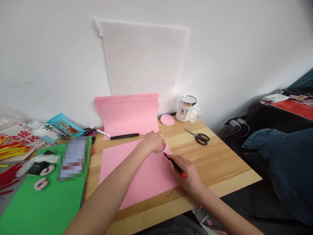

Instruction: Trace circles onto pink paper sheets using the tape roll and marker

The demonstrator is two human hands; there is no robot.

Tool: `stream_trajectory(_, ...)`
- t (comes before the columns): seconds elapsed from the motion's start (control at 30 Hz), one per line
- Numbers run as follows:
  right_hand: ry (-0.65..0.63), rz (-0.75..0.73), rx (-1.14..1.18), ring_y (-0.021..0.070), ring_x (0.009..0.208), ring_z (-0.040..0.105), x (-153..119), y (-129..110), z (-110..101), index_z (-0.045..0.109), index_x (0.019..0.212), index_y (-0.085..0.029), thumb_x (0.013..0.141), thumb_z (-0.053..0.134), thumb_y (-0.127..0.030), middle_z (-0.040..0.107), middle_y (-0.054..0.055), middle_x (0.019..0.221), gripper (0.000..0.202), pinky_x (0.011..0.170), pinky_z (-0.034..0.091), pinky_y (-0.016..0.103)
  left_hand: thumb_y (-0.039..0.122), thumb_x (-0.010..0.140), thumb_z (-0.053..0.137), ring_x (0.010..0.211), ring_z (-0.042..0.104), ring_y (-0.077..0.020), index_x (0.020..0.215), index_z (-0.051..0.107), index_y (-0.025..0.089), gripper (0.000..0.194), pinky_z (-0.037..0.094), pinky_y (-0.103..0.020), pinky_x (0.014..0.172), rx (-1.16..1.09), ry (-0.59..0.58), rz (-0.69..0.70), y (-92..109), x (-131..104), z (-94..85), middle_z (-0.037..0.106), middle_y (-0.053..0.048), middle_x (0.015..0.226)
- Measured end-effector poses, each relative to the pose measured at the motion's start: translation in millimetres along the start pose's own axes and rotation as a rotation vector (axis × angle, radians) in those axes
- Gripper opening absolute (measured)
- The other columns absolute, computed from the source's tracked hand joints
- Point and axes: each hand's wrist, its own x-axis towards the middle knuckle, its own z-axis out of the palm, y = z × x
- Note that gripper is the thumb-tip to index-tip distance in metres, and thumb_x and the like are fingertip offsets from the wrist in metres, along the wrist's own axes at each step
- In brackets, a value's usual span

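Observation:
A sheet of pink paper [137, 176] lies flat on the wooden table in front of me. Near its far right edge, my left hand [153, 141] is closed on a round ring [162, 151] with a thin silvery rim, which rests on the sheet. Pink shows through its middle; the fingers cover the rest. In my right hand [184, 169] is a black marker [178, 166] with a red end. Its tip meets the paper at or very near the ring's right side; I cannot tell whether they touch.
Behind are pink sheets [129, 116] against the wall, a black pen [124, 136], a pink paper circle [167, 119] and a white mug [184, 112]. Scissors [199, 137] lie on the right. Green paper [49, 202], a white bottle [44, 130] and craft supplies are on the left.

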Motion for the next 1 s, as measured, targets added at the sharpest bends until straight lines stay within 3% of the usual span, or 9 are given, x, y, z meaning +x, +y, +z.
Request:
stream_trajectory(0.23,0.007,-0.182,-0.06,0.0187,0.069,0.066,2.0,-17.4,8.6,0.061,0.11,-0.018,0.094,0.045,-0.02,0.07,0.009,0.082,0.022,0.06,0.051,0.028,0.012,0.067,0.062,0.103,0.054,-0.029,0.117,0.062,0.025,0.051,0.045,-0.035,0.081,-0.002,-0.015,-0.009,0.3,-0.4,-1.3,0.055,-0.01,0.118)
stream_trajectory(0.47,-0.047,-0.226,-0.04,0.0181,0.071,0.064,5.3,-27.8,12.0,0.057,0.1,-0.019,0.088,0.048,-0.012,0.068,0.007,0.082,0.016,0.059,0.05,0.027,0.015,0.067,0.066,0.103,0.054,-0.0292,0.12,0.061,0.025,0.054,0.045,-0.033,0.078,0.002,-0.028,-0.002,-1.5,0.5,-2.5,0.055,-0.01,0.119)
stream_trajectory(0.67,-0.173,-0.256,-0.09,0.0208,0.082,0.063,-2.0,-18.9,-2.0,0.059,0.108,-0.018,0.079,0.046,-0.002,0.067,0.011,0.095,0.035,0.066,0.051,0.03,0.017,0.067,0.067,0.102,0.054,-0.0291,0.117,0.063,0.024,0.051,0.044,-0.033,0.078,0.008,-0.024,0.008,-1.9,1.9,-2.2,0.055,-0.011,0.119)
stream_trajectory(0.87,-0.244,-0.283,-0.139,0.021,0.084,0.062,-2.8,-8.0,-11.9,0.059,0.112,-0.018,0.061,0.042,0.004,0.065,0.011,0.101,0.058,0.066,0.051,0.03,0.015,0.067,0.065,0.102,0.055,-0.0293,0.115,0.063,0.024,0.049,0.045,-0.034,0.078,0.019,-0.015,0.015,-3.9,6.9,2.5,0.055,-0.011,0.119)
stream_trajectory(1.0,-0.268,-0.287,-0.165,0.0195,0.085,0.062,1.6,-9.3,-8.2,0.06,0.113,-0.019,0.064,0.042,0.004,0.065,0.01,0.101,0.057,0.066,0.05,0.028,0.016,0.066,0.068,0.103,0.055,-0.0297,0.113,0.063,0.024,0.049,0.045,-0.034,0.079,0.025,-0.017,0.023,-4.4,8.5,3.8,0.054,-0.011,0.121)
